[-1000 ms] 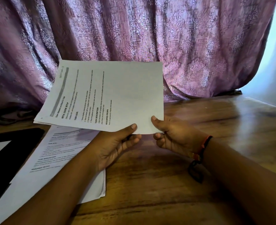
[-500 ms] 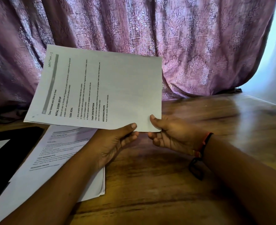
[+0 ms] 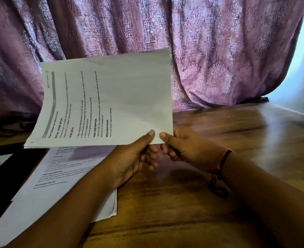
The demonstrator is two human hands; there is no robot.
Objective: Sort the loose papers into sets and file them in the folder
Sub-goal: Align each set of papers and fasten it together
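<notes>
I pinch the sheet set (image 3: 102,102) with left hand (image 3: 135,158) and right hand (image 3: 185,149) together at its corner; still sorting, and next it wants laying on the right pile.

One view only: head cam, wide-angle, eye height, pitched forward and down. Close range: left hand (image 3: 135,158) and right hand (image 3: 187,149) hold papers (image 3: 120,95) mid-frame, arms enter from bottom edge. Faces curtain (image 3: 219,51) across table (image 3: 165,221); table runs off frame left and bottom.

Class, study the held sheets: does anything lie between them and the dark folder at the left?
Yes. A stack of printed papers lies on the table, covering the right edge of the dark folder, just below the held sheets.
</notes>
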